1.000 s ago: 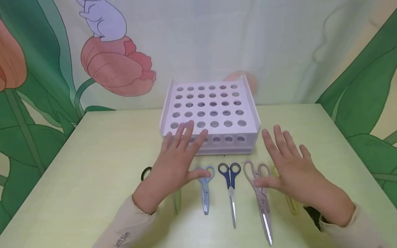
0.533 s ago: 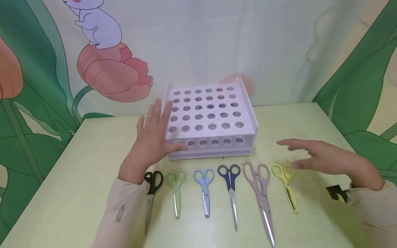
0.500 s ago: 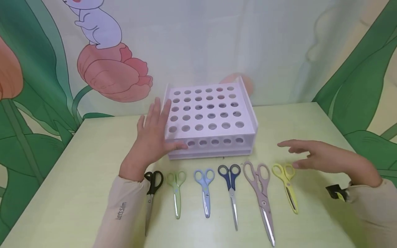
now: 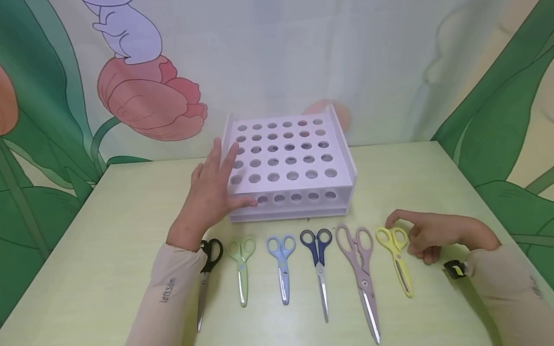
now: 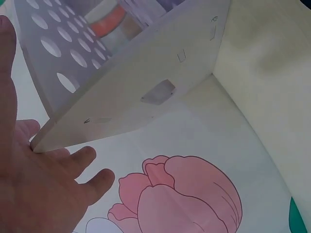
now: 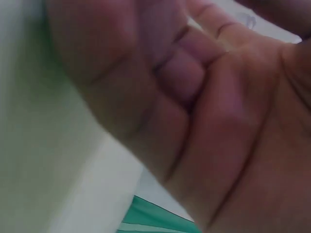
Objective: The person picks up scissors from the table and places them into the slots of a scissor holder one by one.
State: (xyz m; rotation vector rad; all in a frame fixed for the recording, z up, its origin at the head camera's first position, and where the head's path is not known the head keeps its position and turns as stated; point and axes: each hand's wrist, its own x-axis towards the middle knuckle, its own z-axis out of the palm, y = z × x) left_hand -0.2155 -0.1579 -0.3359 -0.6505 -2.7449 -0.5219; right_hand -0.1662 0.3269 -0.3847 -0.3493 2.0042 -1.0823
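A white rack (image 4: 285, 185) with rows of round holes stands at the table's centre. My left hand (image 4: 209, 197), fingers outstretched, rests at its left front corner, with the thumb across the front. In the left wrist view the hand (image 5: 43, 179) lies against the edge of the rack's side panel (image 5: 131, 102). My right hand (image 4: 441, 233) is low at the yellow scissors (image 4: 401, 266). Its index finger arches over the handles and the thumb is beside them, the other fingers curled under. In the right wrist view the palm (image 6: 233, 121) fills most of the picture, and no scissors show.
In the same row lie black scissors (image 4: 205, 276), partly behind my left sleeve, green scissors (image 4: 243, 278), light blue scissors (image 4: 283, 274), navy scissors (image 4: 319, 259) and large mauve scissors (image 4: 364, 283). A printed curtain (image 4: 368, 62) hangs behind the table (image 4: 138, 216).
Both hands spread apart from above the scissors. My left hand went left to the rack's corner; my right hand went right, then down to the yellow scissors, its fingers bending. The scissors have not moved.
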